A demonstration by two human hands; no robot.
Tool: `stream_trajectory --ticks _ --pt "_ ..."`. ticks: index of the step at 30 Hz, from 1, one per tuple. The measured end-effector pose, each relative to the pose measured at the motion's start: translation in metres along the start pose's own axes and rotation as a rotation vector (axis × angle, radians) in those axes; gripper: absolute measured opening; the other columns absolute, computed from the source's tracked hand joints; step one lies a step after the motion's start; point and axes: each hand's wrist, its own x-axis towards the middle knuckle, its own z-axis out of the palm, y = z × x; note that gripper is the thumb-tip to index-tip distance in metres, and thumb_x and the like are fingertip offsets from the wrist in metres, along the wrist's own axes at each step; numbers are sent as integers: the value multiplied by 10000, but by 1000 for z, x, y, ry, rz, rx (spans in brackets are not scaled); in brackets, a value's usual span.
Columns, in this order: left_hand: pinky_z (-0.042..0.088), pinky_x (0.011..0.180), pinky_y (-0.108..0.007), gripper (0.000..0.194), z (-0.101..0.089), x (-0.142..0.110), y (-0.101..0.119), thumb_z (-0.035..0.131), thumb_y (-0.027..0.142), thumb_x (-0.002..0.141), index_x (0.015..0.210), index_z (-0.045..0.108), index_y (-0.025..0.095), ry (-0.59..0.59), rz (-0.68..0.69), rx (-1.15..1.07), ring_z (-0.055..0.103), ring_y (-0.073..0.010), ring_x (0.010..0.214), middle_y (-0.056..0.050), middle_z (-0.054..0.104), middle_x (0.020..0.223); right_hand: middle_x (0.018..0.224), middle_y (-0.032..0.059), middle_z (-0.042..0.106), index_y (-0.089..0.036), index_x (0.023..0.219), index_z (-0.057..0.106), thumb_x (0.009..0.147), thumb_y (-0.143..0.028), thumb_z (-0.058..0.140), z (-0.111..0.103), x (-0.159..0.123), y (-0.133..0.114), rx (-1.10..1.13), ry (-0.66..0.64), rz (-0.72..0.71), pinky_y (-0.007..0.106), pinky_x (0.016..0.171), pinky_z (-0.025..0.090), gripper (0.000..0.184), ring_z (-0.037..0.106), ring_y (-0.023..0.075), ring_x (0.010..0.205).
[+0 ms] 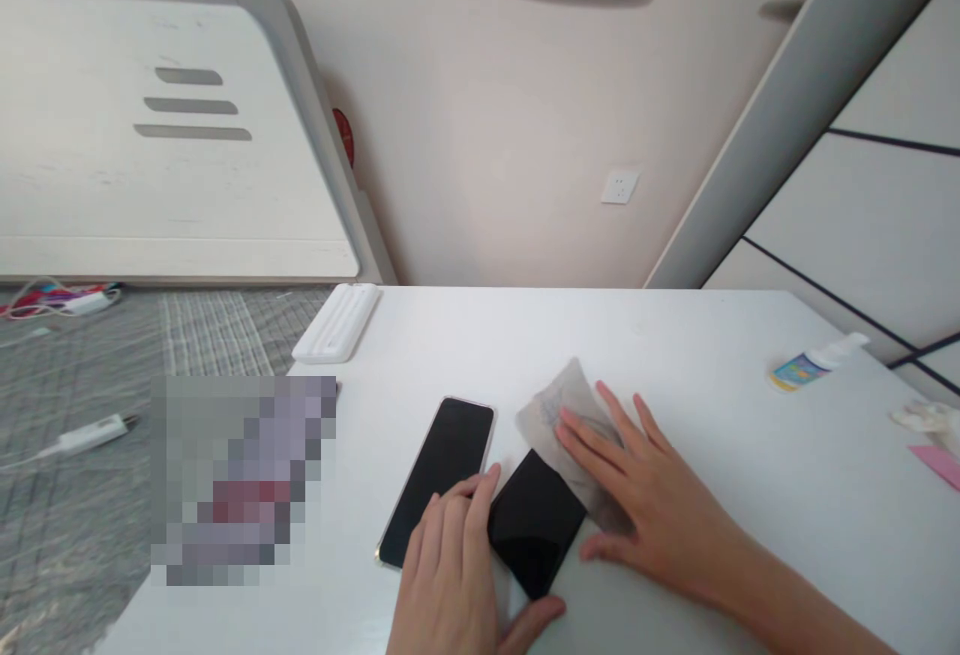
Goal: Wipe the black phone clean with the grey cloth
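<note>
Left hand [442,575] curled on the lower edge of a black smartphone [439,475], can't tell if it's gripping; right hand [652,505] spread open on a grey wipe [566,415], at one o'clock from a glossy black panel [536,525], on the white desk [750,555]

This is a room in a home, likely a bedroom: a white wooden bed panel with grey trim [150,135], a grey checked floor rug [225,335], and a white wall socket [619,186] on a beige wall [487,115].

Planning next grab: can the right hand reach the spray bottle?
Likely yes: the right hand lies on the grey wipe, and no object shows between it and the spray bottle.
</note>
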Motion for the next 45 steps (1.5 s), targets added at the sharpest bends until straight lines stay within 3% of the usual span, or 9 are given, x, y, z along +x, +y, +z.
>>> stream_trajectory --ticks 4,9,13,18,22,27,31,39,45 --pt "612 920 -471 871 0 -1 -2 534 733 969 1518 401 70 4 22 -25 708 -344 1131 -202 691 1286 1732 -88 265 -270 1696 266 1125 -562 429 0 -3 -2 -25 6 -284 466 1366 31 662 50 227 1664" --pt "619 901 -479 934 -1 0 -1 637 731 911 1531 387 78 -4 -10 -22 697 -362 1138 -196 690 1281 1697 59 378 -222 1695 289 946 -845 519 -5 -6 7 13 -17 26 713 1275 219 1001 170 457 1622" --pt "620 890 -479 900 -1 0 -1 554 755 946 1504 405 65 15 22 -5 705 -357 1107 -206 695 1260 1688 -35 397 -278 1692 277 1097 -560 507 -1 -12 4 7 8 -264 485 1326 253 697 247 261 1629" --pt "623 882 -476 871 -1 1 -1 502 750 974 1520 395 80 12 -3 -18 706 -354 1109 -195 696 1254 1695 80 394 -183 1696 276 946 -839 524 -1 -20 8 -51 58 33 682 1290 183 1027 116 432 1637" --pt "619 898 -491 900 -1 0 -2 534 763 956 1523 391 79 0 16 -29 698 -359 1131 -207 686 1294 1659 2 464 -246 1688 297 1061 -620 539 -3 -26 3 -19 29 -204 479 1309 281 769 287 283 1613" --pt "610 928 -491 892 2 -1 -2 566 724 961 1552 367 87 -22 -1 -50 685 -359 1161 -197 677 1308 1685 100 409 -193 1702 256 921 -856 540 -7 -21 2 -13 7 33 721 1256 238 1063 210 458 1611" --pt "598 931 -470 877 3 -2 -3 513 734 981 1531 388 63 -6 27 -16 691 -349 1147 -205 680 1307 1642 39 487 -229 1685 298 1106 -487 520 -6 -7 -4 66 -23 -236 507 1321 247 672 316 246 1605" --pt "582 921 -470 822 0 2 -1 441 702 1021 1506 417 40 22 51 15 691 -340 1123 -210 693 1277 1700 19 385 -215 1704 227 1112 -518 486 -5 2 -1 86 -51 -231 509 1355 68 714 158 227 1652" --pt "582 945 -506 952 1 -1 -1 622 698 936 1604 299 101 -29 -6 -61 680 -371 1174 -206 681 1329 1673 117 425 -202 1694 286 979 -753 577 -5 5 -2 99 -42 -21 722 1287 146 948 170 420 1631"
